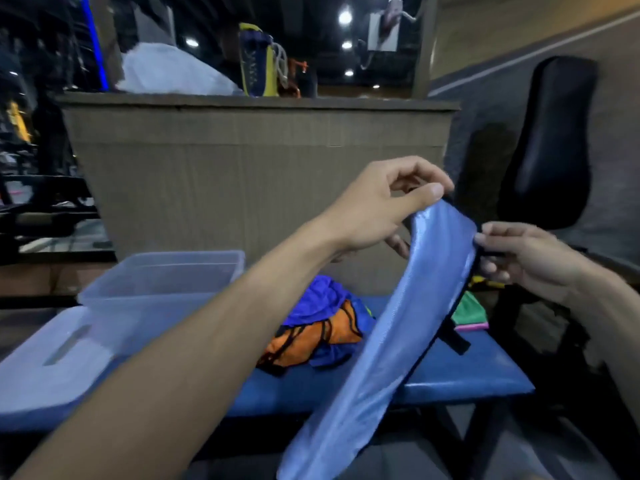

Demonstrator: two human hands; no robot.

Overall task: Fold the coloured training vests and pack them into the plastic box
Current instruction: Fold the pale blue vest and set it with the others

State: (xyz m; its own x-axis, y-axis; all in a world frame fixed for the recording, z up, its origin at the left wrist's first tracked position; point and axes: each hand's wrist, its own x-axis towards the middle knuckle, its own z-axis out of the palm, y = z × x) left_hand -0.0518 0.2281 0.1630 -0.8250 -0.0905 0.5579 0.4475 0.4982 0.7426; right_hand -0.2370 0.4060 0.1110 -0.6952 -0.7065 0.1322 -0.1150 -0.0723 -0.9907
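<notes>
I am holding a light blue vest [398,323] up by its top edge, my left hand [377,209] pinching one corner and my right hand [519,258] pinching the other. The plastic box [162,289] at nine o'clock is sitting empty, and a vest pile [322,327] is waiting unfolded on the bench [467,372], so I am judging the job barely begun.

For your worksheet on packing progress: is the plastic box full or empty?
Empty: the plastic box shows only clear walls; its lid lies beside it.
</notes>
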